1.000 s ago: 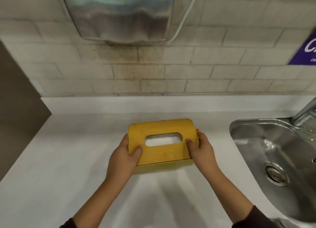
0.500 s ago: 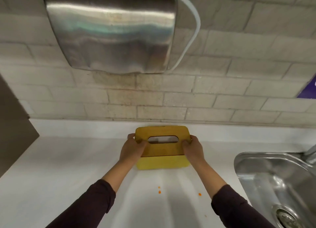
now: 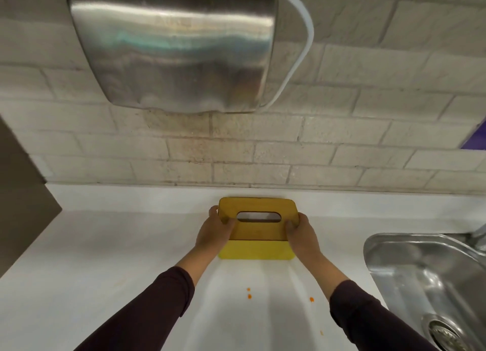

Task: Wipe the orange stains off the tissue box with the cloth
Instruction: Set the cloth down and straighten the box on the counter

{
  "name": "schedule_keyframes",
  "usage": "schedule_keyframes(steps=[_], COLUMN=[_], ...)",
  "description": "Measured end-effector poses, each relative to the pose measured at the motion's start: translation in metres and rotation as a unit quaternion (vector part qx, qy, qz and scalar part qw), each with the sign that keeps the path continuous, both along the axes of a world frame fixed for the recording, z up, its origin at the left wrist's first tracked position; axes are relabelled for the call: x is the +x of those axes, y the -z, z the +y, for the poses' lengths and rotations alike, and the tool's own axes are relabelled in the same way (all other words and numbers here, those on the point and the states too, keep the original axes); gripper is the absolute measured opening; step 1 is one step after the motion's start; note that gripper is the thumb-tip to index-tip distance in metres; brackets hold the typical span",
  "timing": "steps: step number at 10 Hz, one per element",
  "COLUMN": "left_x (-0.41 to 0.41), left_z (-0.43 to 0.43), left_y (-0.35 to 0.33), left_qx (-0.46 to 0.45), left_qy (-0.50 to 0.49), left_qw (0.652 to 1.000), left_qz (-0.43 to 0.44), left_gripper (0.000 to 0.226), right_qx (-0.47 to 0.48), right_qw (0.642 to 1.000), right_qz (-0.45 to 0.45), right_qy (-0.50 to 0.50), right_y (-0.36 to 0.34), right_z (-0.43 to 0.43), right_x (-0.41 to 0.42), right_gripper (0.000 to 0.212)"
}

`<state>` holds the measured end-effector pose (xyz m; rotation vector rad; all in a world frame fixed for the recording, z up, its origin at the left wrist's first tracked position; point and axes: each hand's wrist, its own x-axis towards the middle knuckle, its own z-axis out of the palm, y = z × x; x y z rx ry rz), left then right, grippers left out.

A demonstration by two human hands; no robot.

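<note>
- At the left edge, a dark panel [image 3: 18, 192] stands beside the white tabletop [image 3: 105, 245].
- On the brick wall [image 3: 368, 113] above, a steel hand dryer [image 3: 178, 42] hangs, and a white cable [image 3: 302, 48] curves down its right side.
- The left hand [image 3: 214, 235] grips the left end of the tissue box [image 3: 259, 235]. The thumb lies on the lid beside the oval slot, and the fingers are curled around the end, clamped on it.
- The tissue box is close to the back edge of the tabletop, about the middle of its width. It has a wood-coloured lid and a yellow body under it.
- Small orange spots [image 3: 248, 292] lie on the tabletop nearer the front edge, between the two forearms and apart from the box.
- The right hand [image 3: 302, 235] grips the right end of the box in the same way, thumb on the lid and fingers clamped around the end.
- A steel sink [image 3: 420, 271] is set into the tabletop at the right, with its drain [image 3: 444, 335] near the front right corner.
- A purple sign [image 3: 476, 137] shows on the wall at the far right.
</note>
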<state>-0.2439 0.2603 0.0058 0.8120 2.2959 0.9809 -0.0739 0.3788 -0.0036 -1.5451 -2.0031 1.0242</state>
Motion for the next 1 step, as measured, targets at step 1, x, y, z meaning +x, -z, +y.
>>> schedule_keyframes(steps=[1], left_x=[-0.0073], left_z=[-0.0039], left_y=[-0.0168], left_qx=[-0.051], left_qy=[0.033], left_qw=[0.996], left_qz=[0.062], left_gripper=[0.071], right_qx=[0.030], right_qw=[0.998], right_qz=[-0.055], right_qy=[-0.022], right_y=[-0.0153], right_z=[0.0021], right_x=[-0.0001], right_gripper=[0.052])
